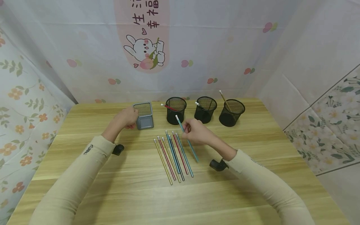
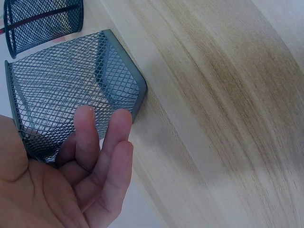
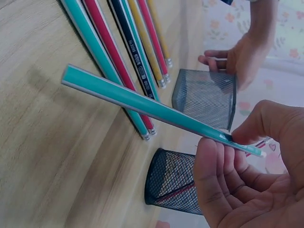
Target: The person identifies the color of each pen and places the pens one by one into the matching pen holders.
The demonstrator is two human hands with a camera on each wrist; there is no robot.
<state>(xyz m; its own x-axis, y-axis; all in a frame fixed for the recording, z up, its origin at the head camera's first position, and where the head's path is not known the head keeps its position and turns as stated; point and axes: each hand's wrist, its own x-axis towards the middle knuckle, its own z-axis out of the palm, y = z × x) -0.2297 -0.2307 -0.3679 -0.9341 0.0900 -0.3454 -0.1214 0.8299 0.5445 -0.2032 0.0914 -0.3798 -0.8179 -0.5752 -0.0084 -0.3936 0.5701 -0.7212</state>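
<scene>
My right hand point(image 1: 197, 132) pinches a teal pencil point(image 3: 137, 103) between thumb and fingers near its white eraser end. The pencil is held slanted above the wooden table, its eraser end toward the black mesh cups. My left hand point(image 1: 126, 117) is at the left side of a grey square mesh pen holder point(image 1: 145, 122), its fingers point(image 2: 118, 128) loosely bent beside the mesh and holding no pencil. Several pencils point(image 1: 171, 156) in gold, red, blue and black lie side by side on the table between the hands, erasers pointing away from me.
Three round black mesh cups stand along the back: the left cup point(image 1: 175, 118) holds a red pencil, the middle cup point(image 1: 203, 116) one with a white eraser, the right cup point(image 1: 228, 120) a gold pencil. Behind the wooden table point(image 1: 140, 200) hangs a printed white curtain point(image 1: 202, 47).
</scene>
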